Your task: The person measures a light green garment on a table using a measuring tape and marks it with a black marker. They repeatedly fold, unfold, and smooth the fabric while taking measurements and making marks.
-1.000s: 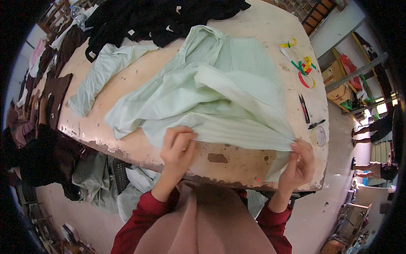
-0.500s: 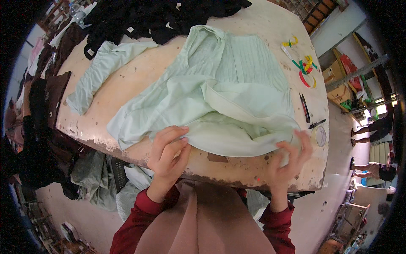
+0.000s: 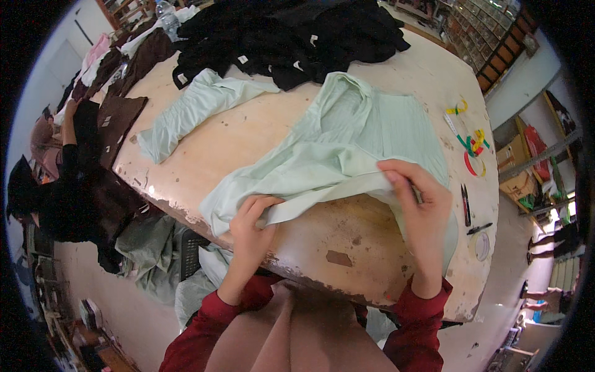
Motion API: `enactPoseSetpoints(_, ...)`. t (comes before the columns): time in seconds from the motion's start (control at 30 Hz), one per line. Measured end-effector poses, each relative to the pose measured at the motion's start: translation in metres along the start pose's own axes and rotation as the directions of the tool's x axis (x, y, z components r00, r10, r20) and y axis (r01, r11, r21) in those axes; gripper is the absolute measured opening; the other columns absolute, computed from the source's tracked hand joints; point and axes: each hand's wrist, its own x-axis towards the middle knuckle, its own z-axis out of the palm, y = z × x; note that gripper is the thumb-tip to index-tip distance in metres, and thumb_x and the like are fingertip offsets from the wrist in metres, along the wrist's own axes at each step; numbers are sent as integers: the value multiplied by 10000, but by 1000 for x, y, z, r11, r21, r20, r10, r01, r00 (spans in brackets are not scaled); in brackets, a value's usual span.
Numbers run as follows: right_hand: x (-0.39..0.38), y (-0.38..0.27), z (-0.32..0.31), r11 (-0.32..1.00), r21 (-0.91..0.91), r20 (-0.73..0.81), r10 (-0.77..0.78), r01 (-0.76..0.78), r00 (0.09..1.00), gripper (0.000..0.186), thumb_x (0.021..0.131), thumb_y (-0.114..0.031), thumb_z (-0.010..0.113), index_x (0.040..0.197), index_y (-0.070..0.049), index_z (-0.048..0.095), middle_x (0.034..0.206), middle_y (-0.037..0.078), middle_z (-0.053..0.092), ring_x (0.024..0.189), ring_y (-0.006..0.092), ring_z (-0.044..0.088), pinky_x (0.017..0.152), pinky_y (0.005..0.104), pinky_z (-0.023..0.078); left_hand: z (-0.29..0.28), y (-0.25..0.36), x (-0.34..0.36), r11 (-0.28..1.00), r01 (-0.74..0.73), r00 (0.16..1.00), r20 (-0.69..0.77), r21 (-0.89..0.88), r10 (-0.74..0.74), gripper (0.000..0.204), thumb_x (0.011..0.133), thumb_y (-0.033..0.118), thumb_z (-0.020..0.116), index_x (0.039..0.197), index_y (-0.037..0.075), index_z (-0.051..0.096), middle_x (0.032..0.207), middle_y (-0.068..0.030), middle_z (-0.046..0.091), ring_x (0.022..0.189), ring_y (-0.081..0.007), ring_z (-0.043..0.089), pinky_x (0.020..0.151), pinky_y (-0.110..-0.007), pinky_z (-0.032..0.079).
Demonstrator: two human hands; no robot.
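A pale green garment (image 3: 310, 163) with fine pleats and a round opening lies on the worktable, its lower edge towards me. My left hand (image 3: 253, 228) pinches the near edge at its left end, thumb and fingers closed. Farther right, my right hand (image 3: 424, 208) grips the same edge between thumb and fingers and holds it lifted, so the edge runs as a taut folded band between both hands. Part of the cloth falls behind my right wrist. To the left, apart from the garment, lies a crumpled pale green sleeve-like piece (image 3: 192, 111).
Black garments (image 3: 279, 40) with white tags pile up at the back. Along the right lie a coloured measuring tape (image 3: 476, 146), dark pens (image 3: 466, 204) and a tape roll (image 3: 482, 246). A co-worker in black (image 3: 62, 192) is at the left beside brown cloth (image 3: 121, 127).
Both hands, apart from the cloth or only lightly at it before, now grip the garment's near edge. The right hand has lifted it up and away from me, baring tabletop. The whole view has shifted.
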Motion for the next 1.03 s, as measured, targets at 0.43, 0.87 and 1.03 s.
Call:
enactPoseSetpoints(0.43, 17, 50, -1, 741, -668, -50, -133, 66, 990, 273, 867, -137, 623, 1131, -70, 637, 1094, 51, 641, 992, 202, 583, 907, 353, 404, -13, 15, 25, 677, 559, 809, 493, -479, -320, 300, 954, 255, 584, 910, -25, 681, 814, 24, 630, 737, -45, 523, 687, -214, 437)
enactPoseSetpoints(0.87, 0, 30, 50, 996, 0, 311, -88, 93, 946, 115, 891, -103, 629, 870, 6, 655, 859, 76, 680, 742, 185, 629, 709, 249, 477, -36, -8, 30, 847, 428, 768, 620, -314, -159, 231, 926, 155, 621, 1043, -38, 667, 840, 42, 595, 768, -21, 488, 665, -201, 419)
enactPoseSetpoints(1.03, 27, 59, 13, 947, 189, 223, 218, -261, 950, 125, 913, -165, 622, 963, -85, 705, 982, 130, 715, 820, 220, 680, 793, 271, 508, -68, -22, 35, 762, 599, 656, 696, -246, -292, 249, 907, 91, 635, 1128, -21, 657, 933, 10, 652, 881, -70, 548, 823, -234, 456)
